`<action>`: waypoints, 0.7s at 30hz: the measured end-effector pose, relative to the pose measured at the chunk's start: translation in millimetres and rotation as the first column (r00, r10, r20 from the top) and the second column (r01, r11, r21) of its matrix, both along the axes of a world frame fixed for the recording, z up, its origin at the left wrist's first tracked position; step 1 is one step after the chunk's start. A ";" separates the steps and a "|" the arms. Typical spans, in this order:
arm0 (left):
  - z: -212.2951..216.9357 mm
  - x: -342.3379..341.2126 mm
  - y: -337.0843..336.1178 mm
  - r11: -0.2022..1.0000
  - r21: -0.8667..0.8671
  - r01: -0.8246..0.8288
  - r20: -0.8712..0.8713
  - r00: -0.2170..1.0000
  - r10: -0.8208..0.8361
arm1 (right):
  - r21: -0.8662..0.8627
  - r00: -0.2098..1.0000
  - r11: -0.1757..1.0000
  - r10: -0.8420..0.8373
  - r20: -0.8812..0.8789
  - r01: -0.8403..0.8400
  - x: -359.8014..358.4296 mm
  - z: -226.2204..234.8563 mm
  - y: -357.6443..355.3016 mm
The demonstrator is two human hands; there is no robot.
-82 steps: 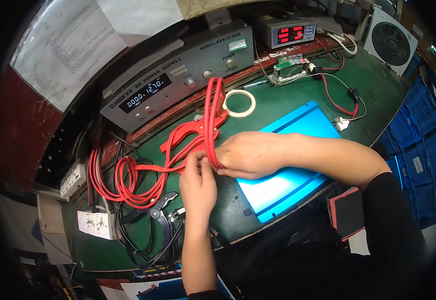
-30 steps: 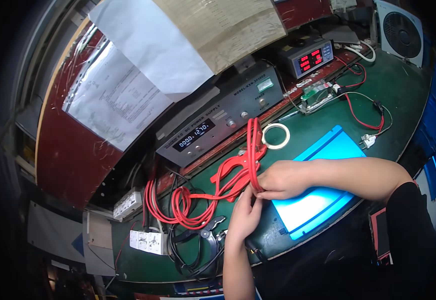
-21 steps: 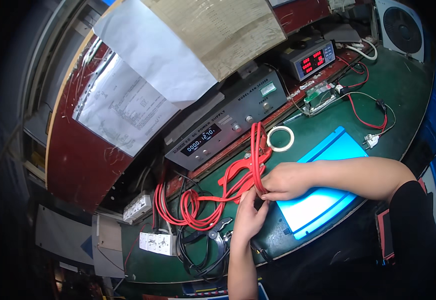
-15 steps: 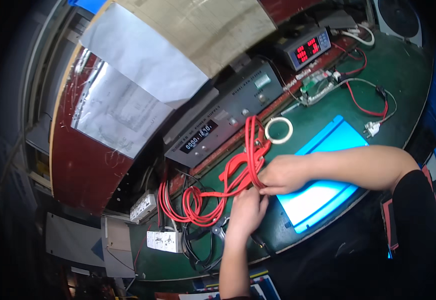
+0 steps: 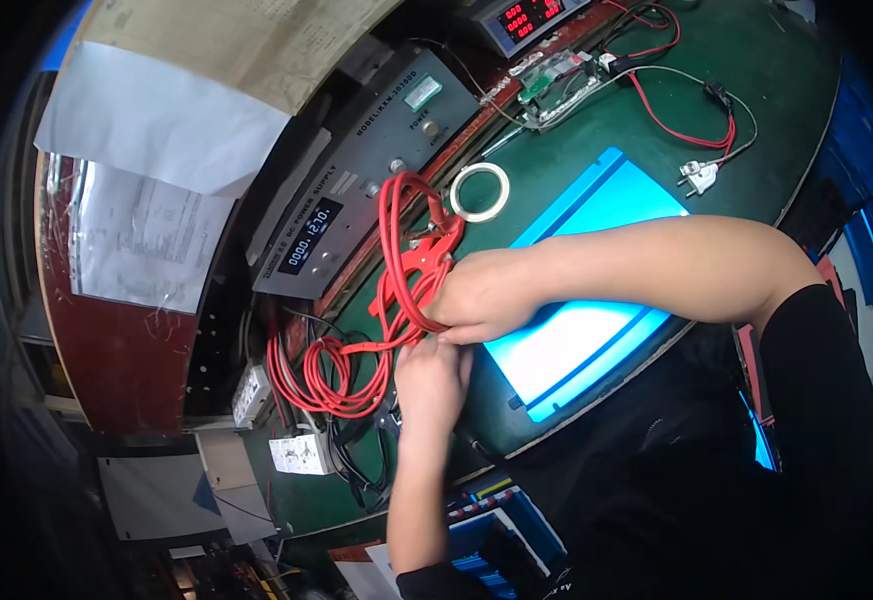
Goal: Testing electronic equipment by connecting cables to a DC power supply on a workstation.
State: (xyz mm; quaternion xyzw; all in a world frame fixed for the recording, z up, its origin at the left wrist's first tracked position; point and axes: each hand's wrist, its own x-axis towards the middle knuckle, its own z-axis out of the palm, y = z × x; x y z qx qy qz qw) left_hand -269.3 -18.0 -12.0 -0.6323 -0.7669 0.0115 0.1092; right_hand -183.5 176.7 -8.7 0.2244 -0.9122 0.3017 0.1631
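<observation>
Both my hands meet at a bundle of thick red cable (image 5: pixel 393 240), which stands up in a long loop. My right hand (image 5: pixel 487 297) is closed round the lower part of that loop, knuckles up. Just below it, my left hand (image 5: pixel 431 382) is closed at the bundle's lower end, its fingertips close to the right hand's. A red clamp (image 5: pixel 419 260) lies behind the cable, partly covered by it. More red cable lies coiled (image 5: pixel 329 375) to the left of my left hand. Under my right forearm rests a flat blue metal case (image 5: pixel 572 350), its top glaring white.
A grey power supply (image 5: pixel 357 190) with a lit display stands behind the cables. A cream tape roll (image 5: pixel 504 188), a white plug (image 5: pixel 698 177) and a small circuit board (image 5: pixel 554 80) lie on the green bench. White socket strips (image 5: pixel 299 455) and black cables (image 5: pixel 357 465) are at the left.
The whole view has shifted, so the bench things appear further left and higher. Both hands stay together on the red cable, and their grip looks much the same.
</observation>
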 end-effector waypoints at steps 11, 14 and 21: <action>9.3 -9.4 17.2 0.936 -0.350 0.027 -0.016 0.999 -0.035 | 0.003 0.997 1.000 -0.023 0.079 0.023 0.7 0.5 6.8; -17.9 15.6 6.3 0.940 -0.266 -0.212 -0.429 0.899 0.081 | -0.017 0.994 1.000 -0.018 0.111 0.020 0.4 5.5 5.8; -0.4 6.0 17.6 0.841 -0.500 -0.206 -0.150 0.977 0.151 | -0.016 0.995 1.000 -0.022 0.101 0.024 -5.0 -3.7 3.0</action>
